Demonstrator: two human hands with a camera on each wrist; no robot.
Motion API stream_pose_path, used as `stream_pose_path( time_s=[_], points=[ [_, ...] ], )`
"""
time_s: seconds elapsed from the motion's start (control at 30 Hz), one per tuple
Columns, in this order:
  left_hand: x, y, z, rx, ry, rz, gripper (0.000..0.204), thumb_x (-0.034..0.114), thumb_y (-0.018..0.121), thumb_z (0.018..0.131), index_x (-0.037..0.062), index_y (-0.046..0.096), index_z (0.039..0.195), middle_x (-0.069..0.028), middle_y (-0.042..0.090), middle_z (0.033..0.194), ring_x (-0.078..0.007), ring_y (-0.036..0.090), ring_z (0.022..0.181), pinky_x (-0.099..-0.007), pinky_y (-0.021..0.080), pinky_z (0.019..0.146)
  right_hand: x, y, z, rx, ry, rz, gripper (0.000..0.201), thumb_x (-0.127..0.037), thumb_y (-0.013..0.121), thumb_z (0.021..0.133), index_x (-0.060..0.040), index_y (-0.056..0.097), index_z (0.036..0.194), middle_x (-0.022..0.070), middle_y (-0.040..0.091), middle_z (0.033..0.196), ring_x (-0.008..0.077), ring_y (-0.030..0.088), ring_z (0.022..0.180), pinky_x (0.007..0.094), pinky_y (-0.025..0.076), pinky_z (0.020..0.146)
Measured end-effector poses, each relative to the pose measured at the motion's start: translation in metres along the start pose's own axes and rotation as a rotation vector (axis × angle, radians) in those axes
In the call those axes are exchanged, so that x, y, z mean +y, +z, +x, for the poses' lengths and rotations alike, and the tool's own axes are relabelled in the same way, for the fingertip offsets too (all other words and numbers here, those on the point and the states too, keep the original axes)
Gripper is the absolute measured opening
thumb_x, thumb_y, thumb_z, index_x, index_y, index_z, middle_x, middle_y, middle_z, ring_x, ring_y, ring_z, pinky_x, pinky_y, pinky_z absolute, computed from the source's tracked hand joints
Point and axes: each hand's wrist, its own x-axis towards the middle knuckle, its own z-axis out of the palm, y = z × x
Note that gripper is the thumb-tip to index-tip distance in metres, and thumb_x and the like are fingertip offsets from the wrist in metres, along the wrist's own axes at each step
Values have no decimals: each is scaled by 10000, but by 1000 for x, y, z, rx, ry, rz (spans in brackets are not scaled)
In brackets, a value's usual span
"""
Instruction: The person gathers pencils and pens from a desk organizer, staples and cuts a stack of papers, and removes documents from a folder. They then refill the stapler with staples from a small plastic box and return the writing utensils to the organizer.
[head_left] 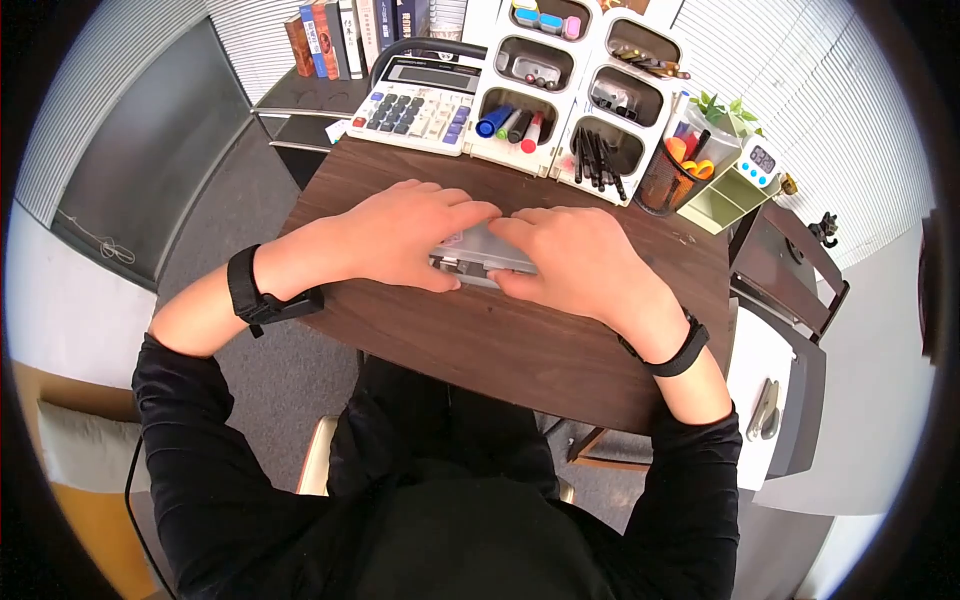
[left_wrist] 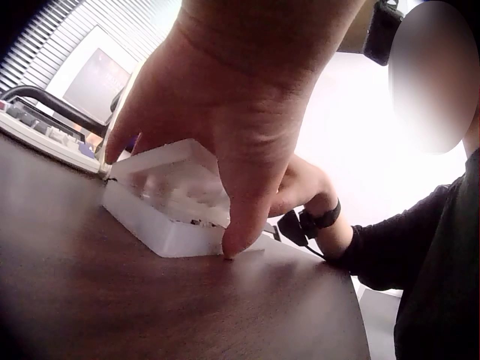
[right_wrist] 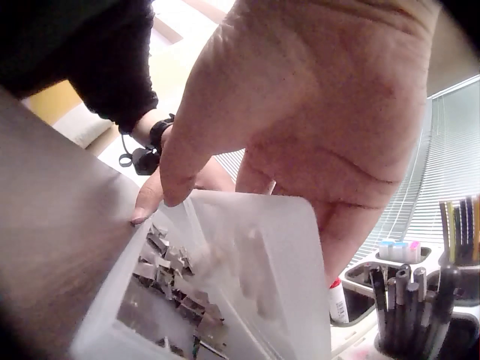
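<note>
A translucent plastic box lies on the brown desk, its lid tilted partly up from the base. Small shiny metal pieces in a heap show inside through the gap. My left hand grips the box's left end, thumb low at the front and fingers over the far side. From the right, my right hand holds the lid, thumb at the front edge and fingers behind it. Much of the box is hidden under both hands in the head view.
Behind the box stand a calculator and a white organizer with markers and pens. A mesh pen cup and a green holder are at the back right. The desk's curved front edge is close to my body.
</note>
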Motion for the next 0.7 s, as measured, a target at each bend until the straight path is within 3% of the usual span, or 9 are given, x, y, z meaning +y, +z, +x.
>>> stream_pose_path(
  time_s=[0.2,0.27,0.4,0.47,0.5,0.57,0.7],
  points=[
    [-2,-12,-14,-17,-55,-175,488,260,660,819,43,529,1236,-130,601,1114,-317,569,1048,-407,457,863,-2,-5,-1,108,-28,67,284,-254,631,831,-63,608,1040,99,641,772,287,651,737,402,517,617],
    [-7,-15,-17,17,-89,-217,337,201,589,883,23,578,1169,-147,631,1060,-319,596,997,-398,472,840,-3,-4,1,171,-44,33,219,-185,608,832,-78,603,1022,89,629,767,285,652,725,383,518,603],
    [-11,-21,-24,67,-107,-230,269,166,551,913,8,601,1124,-161,654,998,-314,621,938,-389,479,814,-7,-4,4,229,-27,-14,182,-129,594,810,-85,591,986,76,610,781,271,650,755,361,517,616],
    [-9,-24,-28,69,-198,-308,268,172,549,927,-2,594,1126,-164,661,999,-283,635,898,-363,484,796,-14,-13,6,449,-83,27,156,-99,593,782,-80,585,936,66,596,806,259,642,799,363,515,650],
    [-10,-24,-30,71,-199,-308,268,172,549,927,-2,594,1126,-164,661,999,-283,635,898,-363,484,796,-16,-17,5,449,-85,26,156,-99,593,782,-80,585,936,66,596,806,259,642,799,363,515,650],
    [-12,-25,-33,86,-231,-375,261,173,550,939,-3,595,1126,-145,667,985,-223,637,887,-326,483,798,-19,-23,0,274,-128,46,151,-106,617,772,-72,587,916,67,588,817,257,630,838,364,513,684],
    [-22,-20,-37,120,-247,-436,266,187,549,933,0,606,1113,-128,665,996,-230,631,905,-337,488,810,-23,-6,-7,108,-154,207,120,-101,637,753,-58,606,861,80,599,793,279,635,806,384,513,673]
  ],
)
